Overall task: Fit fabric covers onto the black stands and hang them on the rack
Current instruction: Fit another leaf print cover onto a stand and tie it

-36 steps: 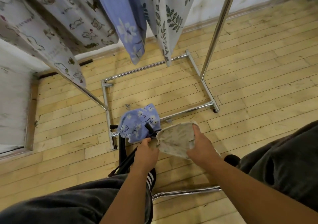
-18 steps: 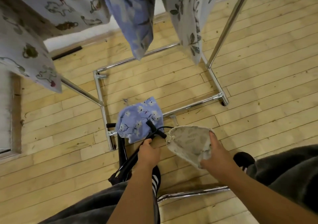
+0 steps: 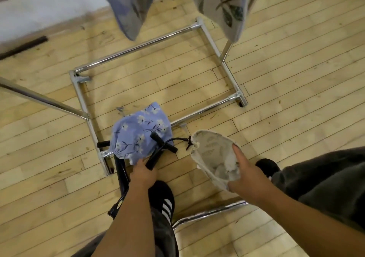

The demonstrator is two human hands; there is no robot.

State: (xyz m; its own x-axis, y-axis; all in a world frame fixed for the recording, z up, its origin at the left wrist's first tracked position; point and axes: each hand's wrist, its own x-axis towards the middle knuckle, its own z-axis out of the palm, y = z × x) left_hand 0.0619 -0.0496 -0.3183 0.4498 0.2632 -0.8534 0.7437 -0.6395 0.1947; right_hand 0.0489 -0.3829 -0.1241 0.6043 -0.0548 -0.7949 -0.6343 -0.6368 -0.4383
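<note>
Head view: left hand [image 3: 143, 174] grips black stand [image 3: 157, 148]; right hand [image 3: 246, 175] pinches cream cover [image 3: 209, 148] beside it.

- No legible text, nos. or labels anywhere in view.
- Black sneaker w/ three white stripes [image 3: 164, 195], just below the chrome tube rack base [image 3: 138, 48]: only sign-like mark, no brand name readable.
- Beige fabric cover [image 3: 211, 152], below-right of rack base: faint print, too blurred to read.
</note>
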